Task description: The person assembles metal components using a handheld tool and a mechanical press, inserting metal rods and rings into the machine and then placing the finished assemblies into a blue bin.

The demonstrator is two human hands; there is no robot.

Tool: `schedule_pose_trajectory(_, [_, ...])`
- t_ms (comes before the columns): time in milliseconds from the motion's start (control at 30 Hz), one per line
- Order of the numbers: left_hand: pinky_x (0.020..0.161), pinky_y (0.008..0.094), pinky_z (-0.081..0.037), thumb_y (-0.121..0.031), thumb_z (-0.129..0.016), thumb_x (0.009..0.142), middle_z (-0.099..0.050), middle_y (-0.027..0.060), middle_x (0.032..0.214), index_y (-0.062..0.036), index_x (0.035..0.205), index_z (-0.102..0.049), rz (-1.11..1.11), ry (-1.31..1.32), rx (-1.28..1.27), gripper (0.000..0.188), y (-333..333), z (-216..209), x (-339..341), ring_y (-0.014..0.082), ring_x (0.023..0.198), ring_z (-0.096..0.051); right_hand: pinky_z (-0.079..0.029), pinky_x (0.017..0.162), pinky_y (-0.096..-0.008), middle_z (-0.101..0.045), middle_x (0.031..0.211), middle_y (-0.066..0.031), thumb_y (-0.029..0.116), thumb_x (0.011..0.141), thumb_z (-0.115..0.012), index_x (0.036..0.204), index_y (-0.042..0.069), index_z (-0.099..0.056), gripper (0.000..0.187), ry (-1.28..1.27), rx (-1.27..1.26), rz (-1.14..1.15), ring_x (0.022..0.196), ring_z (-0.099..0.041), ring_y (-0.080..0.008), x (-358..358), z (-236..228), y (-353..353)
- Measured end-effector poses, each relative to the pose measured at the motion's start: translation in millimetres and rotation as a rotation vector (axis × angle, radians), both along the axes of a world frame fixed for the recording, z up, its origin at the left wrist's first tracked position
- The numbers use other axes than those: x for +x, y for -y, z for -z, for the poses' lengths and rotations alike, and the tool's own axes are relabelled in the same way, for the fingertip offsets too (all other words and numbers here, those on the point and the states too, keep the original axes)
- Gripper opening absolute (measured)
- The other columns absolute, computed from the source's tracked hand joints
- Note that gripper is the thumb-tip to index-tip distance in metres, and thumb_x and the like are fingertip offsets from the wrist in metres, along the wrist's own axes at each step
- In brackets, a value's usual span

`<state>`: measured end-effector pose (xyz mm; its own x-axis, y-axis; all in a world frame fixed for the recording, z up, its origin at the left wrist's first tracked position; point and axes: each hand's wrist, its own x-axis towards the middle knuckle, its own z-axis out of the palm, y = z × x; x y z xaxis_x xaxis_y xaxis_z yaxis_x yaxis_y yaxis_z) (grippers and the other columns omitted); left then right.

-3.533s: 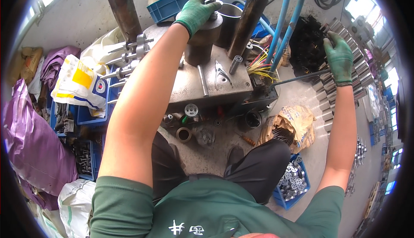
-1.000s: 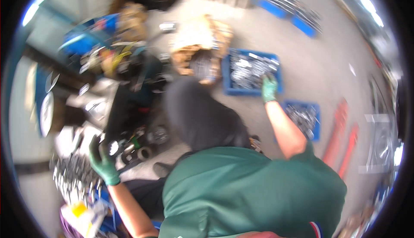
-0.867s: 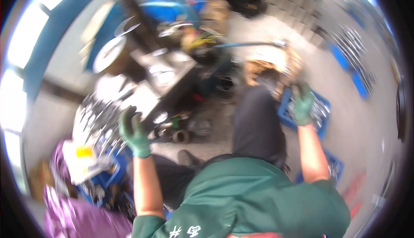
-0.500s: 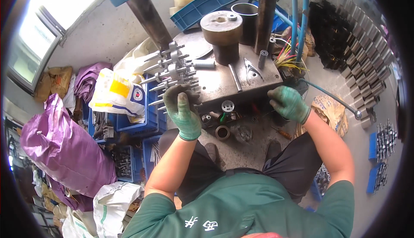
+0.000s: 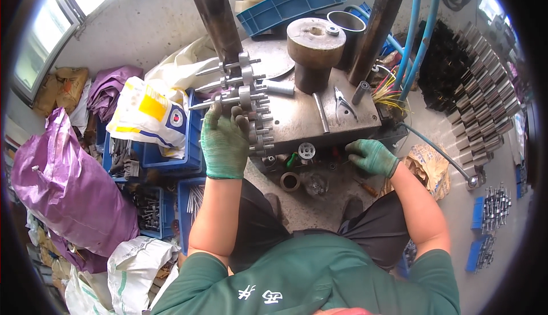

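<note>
My left hand [image 5: 224,146], in a green knitted glove with dark fingertips, reaches up to a stack of metal shafts with round collars [image 5: 244,97]. Its fingers are apart, and the tips touch the underside of one shaft; no firm grip shows. The shafts lie in a pile along the left edge of the steel press table [image 5: 297,120]. My right hand [image 5: 372,158], gloved the same way, hovers by the table's front edge with its fingers loosely curled in. Nothing shows in it. Pliers [image 5: 343,104], a metal rod [image 5: 321,113] and a small sleeve [image 5: 361,91] lie or stand on the table.
A thick cylindrical die [image 5: 315,44] stands between two press columns. Under the front edge are a holed metal disc [image 5: 306,152] and a ring [image 5: 290,182]. Blue crates [image 5: 197,161] and a purple sack [image 5: 74,195] crowd the left. Stacked metal tubes [image 5: 485,98] stand right.
My left hand has moved up and onto the shafts higher in the pile. My right hand has shifted lower and a little left. The whole view has tilted slightly.
</note>
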<state>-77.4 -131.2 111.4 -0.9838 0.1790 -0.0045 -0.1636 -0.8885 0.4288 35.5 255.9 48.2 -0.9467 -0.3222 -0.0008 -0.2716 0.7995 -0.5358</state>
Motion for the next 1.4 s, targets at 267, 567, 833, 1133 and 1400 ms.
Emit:
schedule_pose_trajectory(267, [0.098,0.0327,-0.054,0.0,-0.076,0.088,-0.06,0.0104,0.127,-0.0013,0.119,-0.064,-0.523,-0.813,-0.856,0.033,-50.2,-0.2,9.0,0.0207,0.117,-0.061,-0.058,0.085,-0.0399,-0.073,0.104,-0.0198,0.009,0.091,-0.071,0.116,0.001,-0.071,0.027,-0.25,-0.229,0.206,0.096,-0.072,-0.0357,-6.0,5.4,-4.6])
schedule_pose_trajectory(567, [0.067,0.0384,-0.056,-0.008,-0.076,0.084,-0.07,0.0115,0.085,-0.0068,0.111,-0.071,-0.224,-1.288,-1.055,0.027,-90.9,23.4,68.1,0.0296,0.073,-0.069,-0.05,0.102,-0.0448,-0.068,0.12,-0.0163,0.007,0.083,-0.074,0.119,0.003,-0.068,0.036,-0.762,0.007,0.374,0.114,-0.064,-0.0356,-45.7,-8.0,-8.5])
schedule_pose_trajectory(833, [0.081,0.0388,-0.056,0.004,-0.066,0.082,-0.071,0.0155,0.103,-0.0064,0.121,-0.071,0.349,-1.05,-1.184,0.041,-143.2,74.5,79.9,0.0288,0.087,-0.069,-0.051,0.103,-0.0465,-0.072,0.121,-0.0156,0.011,0.076,-0.078,0.115,0.006,-0.073,0.039,-0.749,0.285,0.476,0.115,-0.065,-0.0367,-115.5,-5.4,-40.6])
schedule_pose_trajectory(1133, [0.09,0.0463,-0.051,-0.004,-0.071,0.073,-0.064,0.0138,0.111,-0.0087,0.129,-0.067,0.224,-1.586,-1.287,0.056,-143.5,56.4,66.9,0.0372,0.107,-0.062,-0.054,0.093,-0.0416,-0.073,0.107,-0.0134,0.008,0.076,-0.081,0.097,0.004,-0.074,0.023,-0.748,0.072,0.446,0.102,-0.068,-0.0327,-118.4,-7.1,-49.7])
schedule_pose_trajectory(1400, [0.094,0.0448,-0.047,0.001,-0.072,0.07,-0.068,0.0119,0.11,-0.0094,0.128,-0.067,-0.025,-1.407,-1.223,0.059,-142.2,57.4,63.7,0.033,0.1,-0.063,-0.054,0.084,-0.0305,-0.07,0.103,-0.0072,0.006,0.086,-0.081,0.106,0.004,-0.076,0.02,-0.797,-0.295,0.432,0.094,-0.067,-0.0179,-155.2,-93.8,-4.7])
